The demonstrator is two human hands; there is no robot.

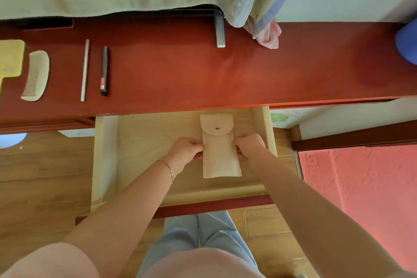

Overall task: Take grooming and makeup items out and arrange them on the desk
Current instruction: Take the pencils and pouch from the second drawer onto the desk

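Note:
A pale pink pouch (220,153) with a snap flap lies in the open wooden drawer (144,142) below the red desk (225,70). My left hand (186,150) grips the pouch's left edge and my right hand (249,144) grips its right edge. Laid out in a row on the desk's left part are a yellow-green hand mirror (10,61), a pale comb (36,75), a thin silver stick (85,70) and a dark makeup pen (104,70).
A covered monitor with a grey stand foot (220,31) sits at the desk's back, its cloth (259,2) draping down beside a pink rag (269,37). A blue object (407,43) is at the far right. A pink mat (361,187) lies on the floor.

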